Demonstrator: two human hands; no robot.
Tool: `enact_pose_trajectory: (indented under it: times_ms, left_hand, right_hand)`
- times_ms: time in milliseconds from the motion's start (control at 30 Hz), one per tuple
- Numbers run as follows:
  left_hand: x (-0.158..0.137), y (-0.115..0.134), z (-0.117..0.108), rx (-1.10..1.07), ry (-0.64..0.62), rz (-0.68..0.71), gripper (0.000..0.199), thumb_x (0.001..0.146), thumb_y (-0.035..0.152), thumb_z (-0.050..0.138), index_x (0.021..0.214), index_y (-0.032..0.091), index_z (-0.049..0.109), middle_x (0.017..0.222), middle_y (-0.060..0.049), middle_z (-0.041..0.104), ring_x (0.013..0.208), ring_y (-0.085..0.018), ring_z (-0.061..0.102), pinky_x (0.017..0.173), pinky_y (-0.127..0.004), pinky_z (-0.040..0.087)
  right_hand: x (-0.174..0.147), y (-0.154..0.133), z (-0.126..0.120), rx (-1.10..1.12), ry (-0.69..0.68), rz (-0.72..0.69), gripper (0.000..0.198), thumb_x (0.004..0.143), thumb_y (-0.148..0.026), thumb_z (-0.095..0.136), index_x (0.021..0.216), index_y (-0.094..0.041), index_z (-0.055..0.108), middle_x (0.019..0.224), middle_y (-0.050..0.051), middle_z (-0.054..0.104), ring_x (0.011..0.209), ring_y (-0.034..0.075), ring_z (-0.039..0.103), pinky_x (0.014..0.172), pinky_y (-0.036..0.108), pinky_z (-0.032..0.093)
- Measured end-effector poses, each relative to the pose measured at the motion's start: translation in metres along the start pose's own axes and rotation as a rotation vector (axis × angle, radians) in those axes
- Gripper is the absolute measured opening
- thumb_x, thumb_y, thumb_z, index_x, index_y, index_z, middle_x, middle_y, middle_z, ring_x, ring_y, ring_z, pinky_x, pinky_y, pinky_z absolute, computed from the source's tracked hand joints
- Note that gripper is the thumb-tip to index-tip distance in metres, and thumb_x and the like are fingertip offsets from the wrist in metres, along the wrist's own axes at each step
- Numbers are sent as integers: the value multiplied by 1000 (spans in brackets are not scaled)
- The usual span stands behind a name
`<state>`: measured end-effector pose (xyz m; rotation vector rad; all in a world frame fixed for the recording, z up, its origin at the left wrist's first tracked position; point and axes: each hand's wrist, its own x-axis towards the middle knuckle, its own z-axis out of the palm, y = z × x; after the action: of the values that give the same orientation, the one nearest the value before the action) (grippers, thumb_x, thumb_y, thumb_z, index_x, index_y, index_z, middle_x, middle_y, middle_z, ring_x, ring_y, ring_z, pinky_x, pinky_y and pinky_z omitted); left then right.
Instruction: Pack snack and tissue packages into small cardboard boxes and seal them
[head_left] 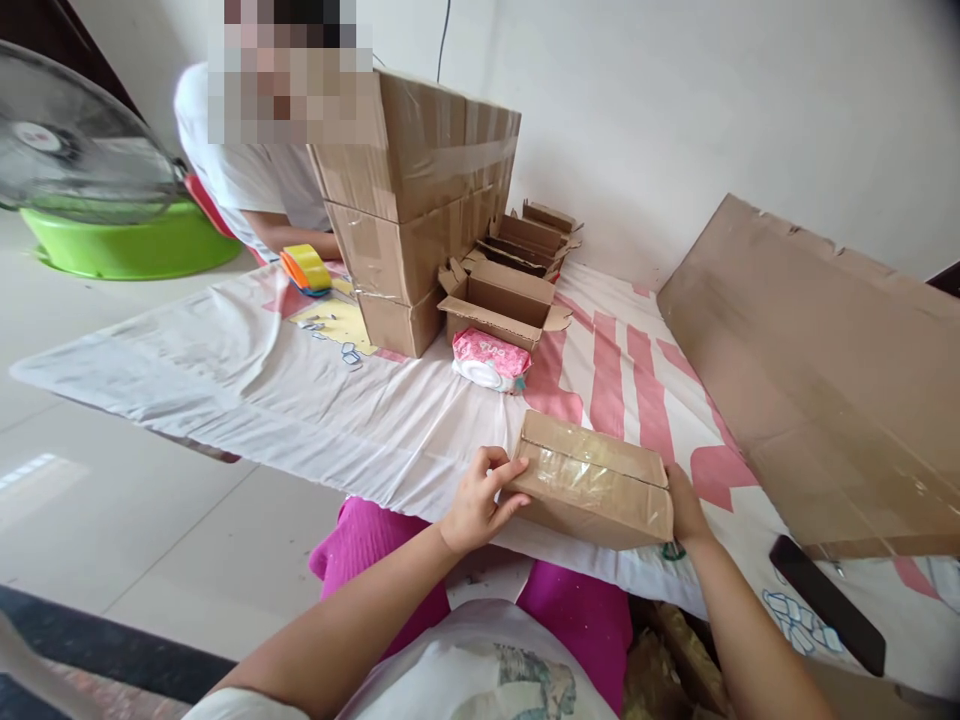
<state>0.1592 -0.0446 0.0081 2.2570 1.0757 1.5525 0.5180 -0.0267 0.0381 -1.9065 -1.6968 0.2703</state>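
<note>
A small cardboard box (592, 485), closed with clear tape along its top seam, is at the table's near edge between my hands. My left hand (484, 500) grips its left end, fingers bent and thumb on the near side. On the opposite end, my right hand (686, 510) holds the box, its fingers largely hidden behind the cardboard. Beyond the box lies a pink pack of wet wipes (490, 360). Just behind the pack stands an open cardboard box (501, 300) with its flaps spread out.
Stacked taped boxes (420, 190) rise at the back left, beside a person in a white shirt (240, 190). More open boxes (529, 240) stand behind. A large cardboard sheet (817, 390) leans at right, near a dark phone (829, 605). Tape rolls (306, 268) lie far left.
</note>
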Motion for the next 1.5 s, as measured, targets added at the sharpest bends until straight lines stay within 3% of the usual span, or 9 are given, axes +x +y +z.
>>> enact_pose_trajectory:
  times_ms: [133,233,300,467,667,933,1267,1500]
  left_hand:
    - [4,2,2,-16,-9,26,45,93,41,53,135,28,44,104,-8,46,94,-20,54,80,-36,52]
    - [7,5,3,-21,-15,14,45,93,39,54,135,27,45,104,-8,46,94,-20,54,81,-36,52]
    - [7,6,3,-18,-22,13,44,93,40,53,135,26,45,104,-8,45,94,-20,54,80,-36,52]
    - [5,4,3,-7,-26,23,46,94,45,50,135,26,44,104,-7,44,95,-21,53,81,-38,52]
    - [4,5,3,-11,-5,32,46,95,44,49,137,26,43,105,-8,45,95,-20,52,81,-37,52]
    - [4,6,1,14,-29,32,46,94,42,51,136,25,43,105,-8,45,96,-20,53,82,-37,52]
    - [5,7,-1,44,-35,14,45,92,38,56,134,25,46,106,-8,48,95,-20,55,80,-37,53]
    - [5,9,-2,39,-33,-3,44,93,38,55,135,27,45,105,-8,48,93,-20,56,79,-36,53]
  right_hand:
    - [25,-17,-35,-101,83,14,39,82,-51,51,104,-20,55,82,6,67,68,22,61,62,32,43]
    - [33,-57,-56,-242,103,-189,38,89,-49,44,113,-20,54,88,8,69,75,25,65,62,32,43]
    - [30,-94,-63,-319,37,-379,34,96,-43,37,114,-21,55,93,8,70,78,23,66,62,31,43]
    - [5,-181,-48,-544,-202,-756,25,100,-28,36,108,-21,58,91,5,71,70,17,64,58,28,37]
    - [-6,-229,-20,-751,-336,-871,16,95,-15,42,96,-19,57,85,5,65,71,17,63,55,28,31]
    - [-7,-225,-38,-882,-476,-767,21,92,-8,41,99,-19,58,89,6,66,75,17,65,59,27,34]
    - [-12,-179,-68,-967,-485,-716,20,96,-13,42,99,-21,60,85,4,65,72,18,65,55,28,33]
    - [-22,-142,-99,-1019,-442,-594,18,95,-16,45,89,-21,61,77,2,63,59,15,61,49,28,26]
